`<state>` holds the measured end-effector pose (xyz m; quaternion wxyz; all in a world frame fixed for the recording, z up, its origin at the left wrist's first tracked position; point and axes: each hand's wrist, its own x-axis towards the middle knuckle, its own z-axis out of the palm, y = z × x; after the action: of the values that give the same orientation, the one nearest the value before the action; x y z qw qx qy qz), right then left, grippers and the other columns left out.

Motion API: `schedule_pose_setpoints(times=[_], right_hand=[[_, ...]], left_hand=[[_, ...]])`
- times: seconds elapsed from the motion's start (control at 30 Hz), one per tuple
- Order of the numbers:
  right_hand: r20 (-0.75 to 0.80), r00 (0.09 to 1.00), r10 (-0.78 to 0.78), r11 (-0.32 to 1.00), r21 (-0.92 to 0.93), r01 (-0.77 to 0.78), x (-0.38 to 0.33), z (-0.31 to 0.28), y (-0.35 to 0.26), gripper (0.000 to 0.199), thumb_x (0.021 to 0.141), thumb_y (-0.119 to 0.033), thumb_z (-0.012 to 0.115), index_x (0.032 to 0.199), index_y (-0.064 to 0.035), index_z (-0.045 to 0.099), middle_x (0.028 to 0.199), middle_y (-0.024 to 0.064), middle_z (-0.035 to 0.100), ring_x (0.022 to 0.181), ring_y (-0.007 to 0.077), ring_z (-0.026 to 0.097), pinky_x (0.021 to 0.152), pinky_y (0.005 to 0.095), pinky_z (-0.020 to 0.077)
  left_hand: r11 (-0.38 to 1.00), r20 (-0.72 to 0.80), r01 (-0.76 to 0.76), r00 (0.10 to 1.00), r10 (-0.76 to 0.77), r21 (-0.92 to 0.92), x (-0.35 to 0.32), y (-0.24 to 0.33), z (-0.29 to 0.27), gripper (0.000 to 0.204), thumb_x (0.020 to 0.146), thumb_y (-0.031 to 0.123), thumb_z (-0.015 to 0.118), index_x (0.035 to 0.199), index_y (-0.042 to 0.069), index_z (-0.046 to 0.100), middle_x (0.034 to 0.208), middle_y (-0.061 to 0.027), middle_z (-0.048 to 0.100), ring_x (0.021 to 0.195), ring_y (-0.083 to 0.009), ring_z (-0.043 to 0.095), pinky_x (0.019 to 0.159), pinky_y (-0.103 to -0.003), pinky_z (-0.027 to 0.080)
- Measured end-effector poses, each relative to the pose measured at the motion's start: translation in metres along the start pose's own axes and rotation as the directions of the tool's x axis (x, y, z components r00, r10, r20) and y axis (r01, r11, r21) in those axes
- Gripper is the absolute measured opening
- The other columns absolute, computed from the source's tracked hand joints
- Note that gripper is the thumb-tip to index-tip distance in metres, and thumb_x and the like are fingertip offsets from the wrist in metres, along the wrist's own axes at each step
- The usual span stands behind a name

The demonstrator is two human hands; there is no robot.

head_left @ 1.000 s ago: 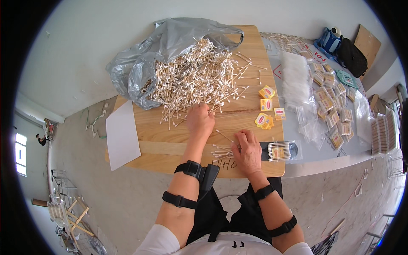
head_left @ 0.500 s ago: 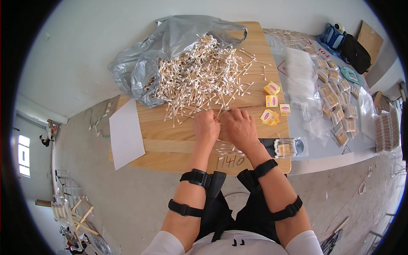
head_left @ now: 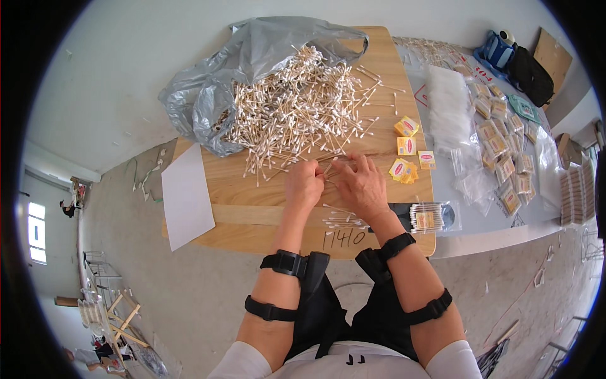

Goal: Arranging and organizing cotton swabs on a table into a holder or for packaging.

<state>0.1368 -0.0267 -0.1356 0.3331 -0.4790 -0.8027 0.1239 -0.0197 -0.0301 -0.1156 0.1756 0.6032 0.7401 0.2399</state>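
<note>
A large heap of cotton swabs (head_left: 297,107) spills out of a grey plastic bag (head_left: 208,95) onto the wooden table (head_left: 252,218). At the heap's near edge my left hand (head_left: 305,183) is closed, its fingers curled; what lies inside them is hidden. Close to its right, my right hand (head_left: 362,183) has its fingers bent and the tips brought down on a cotton swab between the two hands. Several loose cotton swabs (head_left: 344,218) lie nearer me, below the right hand. To its right a clear bag of cotton swabs (head_left: 427,218) rests at the table's corner.
Small yellow cards (head_left: 407,146) lie along the table's right side. White paper (head_left: 188,199) overhangs the left edge. A grey side table (head_left: 467,240) carries a stack of clear bags (head_left: 449,104) and many filled packets (head_left: 495,139). A blue and black bag (head_left: 529,79) stands behind.
Both hands stay near the heap's edge. My right hand's fingers have shifted slightly and spread a little more; the left stays curled. The whole view has moved slightly.
</note>
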Motion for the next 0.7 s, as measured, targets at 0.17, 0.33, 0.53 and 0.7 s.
schedule_pose_setpoints(times=[0.17,0.33,0.53,0.7], right_hand=[[-0.016,1.000,-0.025,0.998,-0.052,0.024,0.000,0.000,0.001,0.034,0.073,-0.019,0.066,0.107,-0.0159,0.063,0.115,0.0084,0.053,0.101,0.0260,0.054,0.076,0.0422,0.0471],[0.038,0.998,-0.055,0.994,-0.093,0.058,0.001,-0.001,-0.003,0.033,0.074,-0.018,0.065,0.106,-0.0116,0.062,0.115,0.0091,0.054,0.104,0.0269,0.054,0.077,0.0437,0.0474],[-0.018,0.993,0.114,0.968,0.228,-0.106,-0.003,-0.005,0.001,0.031,0.076,-0.009,0.062,0.107,-0.0056,0.060,0.110,0.0151,0.055,0.086,0.0290,0.059,0.073,0.0393,0.0499],[-0.074,0.933,0.353,0.826,0.493,-0.274,-0.030,-0.019,0.008,0.025,0.076,0.001,0.060,0.101,0.0018,0.059,0.096,0.0171,0.059,0.076,0.0293,0.060,0.070,0.0352,0.0495]], left_hand=[[0.998,0.079,0.067,0.995,-0.066,-0.019,0.005,0.002,-0.002,0.007,0.072,0.011,0.068,0.077,0.006,0.065,0.077,-0.0150,0.065,0.077,-0.0323,0.063,0.069,-0.042,0.048],[0.984,-0.207,-0.109,0.969,0.137,0.142,0.002,-0.008,0.002,0.013,0.076,0.008,0.067,0.086,0.002,0.063,0.081,-0.0132,0.063,0.076,-0.0302,0.061,0.068,-0.039,0.048],[0.909,-0.173,-0.289,0.921,0.350,0.299,-0.016,0.011,0.015,0.009,0.076,0.003,0.063,0.084,0.004,0.060,0.088,-0.0127,0.058,0.087,-0.0336,0.056,0.077,-0.043,0.045],[0.918,-0.075,-0.364,0.922,0.379,0.155,-0.037,0.023,0.020,0.007,0.078,0.005,0.062,0.084,0.004,0.060,0.090,-0.0136,0.057,0.092,-0.0339,0.052,0.079,-0.044,0.043]])
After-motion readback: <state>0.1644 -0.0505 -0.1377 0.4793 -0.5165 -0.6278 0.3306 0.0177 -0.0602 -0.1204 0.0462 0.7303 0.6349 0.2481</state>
